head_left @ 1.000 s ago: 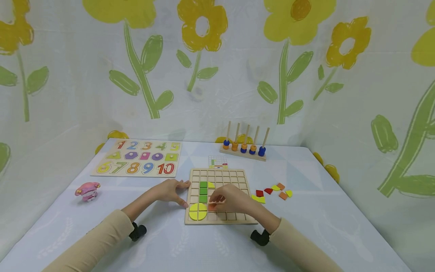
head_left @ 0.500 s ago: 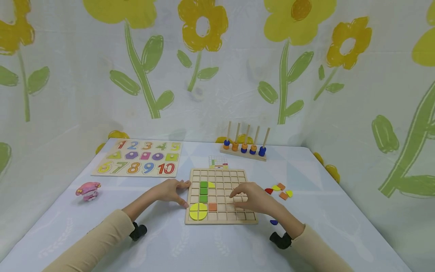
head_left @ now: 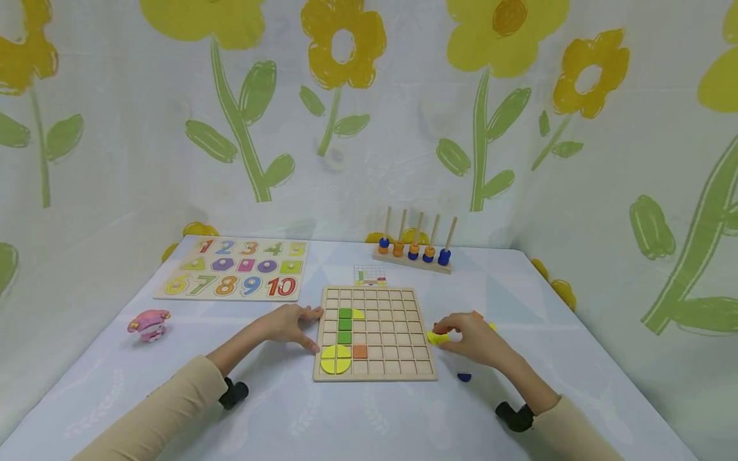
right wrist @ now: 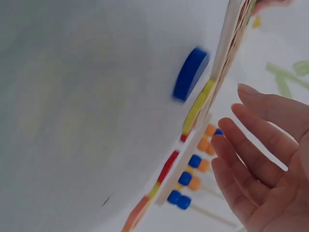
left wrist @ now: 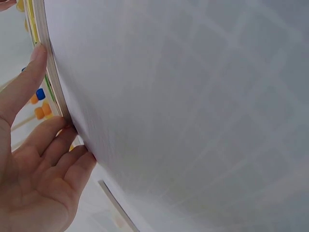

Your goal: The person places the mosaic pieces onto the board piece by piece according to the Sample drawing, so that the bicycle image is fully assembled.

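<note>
A wooden grid board (head_left: 398, 358) lies on the table. On it sit several green squares (head_left: 344, 324), a yellow circle of quarter pieces (head_left: 336, 359), a single yellow quarter piece (head_left: 358, 314) and an orange square (head_left: 360, 352). My left hand (head_left: 286, 324) touches the board's left edge with thumb and fingertips; the left wrist view shows the palm (left wrist: 41, 203) uncurled. Just right of the board, my right hand (head_left: 475, 339) hovers over loose yellow pieces (head_left: 437, 338) with a red piece behind. In the right wrist view its fingers (right wrist: 246, 154) are loosely bent, holding nothing.
A blue piece (head_left: 464, 377) lies nearer me, right of the board. Behind the board are a small pattern card (head_left: 369, 274) and a peg stand with beads (head_left: 412, 258). At left are a number puzzle (head_left: 230, 269) and a pink figurine (head_left: 150, 324).
My right hand has left the orange square on the board and moved right, over the loose pieces beside it. The left hand stays at the board's left edge.
</note>
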The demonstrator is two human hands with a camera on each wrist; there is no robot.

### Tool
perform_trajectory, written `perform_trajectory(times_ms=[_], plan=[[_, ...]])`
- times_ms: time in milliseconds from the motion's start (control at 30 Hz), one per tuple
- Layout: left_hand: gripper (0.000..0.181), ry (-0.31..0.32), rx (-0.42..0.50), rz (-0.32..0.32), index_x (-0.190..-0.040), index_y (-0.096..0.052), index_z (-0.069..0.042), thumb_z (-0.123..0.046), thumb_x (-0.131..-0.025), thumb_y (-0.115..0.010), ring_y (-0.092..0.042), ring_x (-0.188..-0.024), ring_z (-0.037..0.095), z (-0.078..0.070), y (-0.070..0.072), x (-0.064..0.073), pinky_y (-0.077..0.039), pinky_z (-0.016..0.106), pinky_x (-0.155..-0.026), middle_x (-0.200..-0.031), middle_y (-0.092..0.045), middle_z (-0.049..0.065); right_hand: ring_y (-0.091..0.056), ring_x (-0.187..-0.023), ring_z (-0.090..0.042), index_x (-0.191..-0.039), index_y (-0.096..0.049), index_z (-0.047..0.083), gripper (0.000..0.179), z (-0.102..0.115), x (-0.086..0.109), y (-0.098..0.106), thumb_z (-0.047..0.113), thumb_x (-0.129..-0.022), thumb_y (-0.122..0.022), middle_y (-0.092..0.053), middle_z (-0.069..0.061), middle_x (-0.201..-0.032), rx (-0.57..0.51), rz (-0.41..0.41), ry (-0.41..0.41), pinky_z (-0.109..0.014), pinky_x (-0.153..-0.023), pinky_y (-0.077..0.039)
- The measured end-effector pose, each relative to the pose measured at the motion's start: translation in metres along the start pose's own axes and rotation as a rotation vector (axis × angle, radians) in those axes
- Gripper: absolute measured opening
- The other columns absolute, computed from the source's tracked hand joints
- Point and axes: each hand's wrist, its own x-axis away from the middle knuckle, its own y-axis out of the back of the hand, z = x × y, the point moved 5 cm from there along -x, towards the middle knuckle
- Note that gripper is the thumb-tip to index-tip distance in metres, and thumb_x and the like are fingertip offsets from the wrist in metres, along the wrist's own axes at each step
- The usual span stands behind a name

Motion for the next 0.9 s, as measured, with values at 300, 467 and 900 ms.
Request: perform_trajectory(times_ms=[300, 467, 900], plan=[[0.087, -0.001, -0.005, 0.001, -0.142, -0.048, -0.009, -0.035, -0.069, -0.087, -0.034, -0.137, 0.037, 0.001, 0.000, 0.001, -0.030, 0.054, -0.109, -0.146, -0.040, 0.021, -0.061, -0.082, -0.021, -0.099, -0.072, 0.003, 0.021, -0.038, 0.015, 0.015, 0.003, -0.079, -0.077, -0.069, -0.007, -0.097, 0.038, -0.034, -0.159, -0.031, -0.068, -0.054], [0.087, -0.008, 0.003, -0.001, -0.142, -0.048, -0.008, -0.035, -0.069, -0.087, -0.034, -0.137, 0.037, 0.002, 0.000, 0.000, -0.030, 0.053, -0.109, -0.146, -0.040, 0.021, -0.059, -0.082, -0.022, -0.105, -0.069, 0.000, 0.025, -0.049, 0.020, 0.022, 0.004, -0.081, -0.075, -0.068, -0.008, -0.095, 0.031, -0.006, -0.257, -0.030, -0.067, -0.055], [0.086, -0.009, 0.008, 0.005, -0.142, -0.048, -0.008, -0.035, -0.069, -0.087, -0.034, -0.137, 0.036, 0.000, 0.000, 0.000, -0.030, 0.053, -0.109, -0.146, -0.040, 0.020, -0.057, -0.077, -0.019, -0.094, -0.070, 0.001, 0.015, -0.067, 0.021, 0.027, 0.000, -0.080, -0.075, -0.065, -0.005, -0.084, 0.045, 0.030, -0.263, -0.035, -0.072, -0.056]])
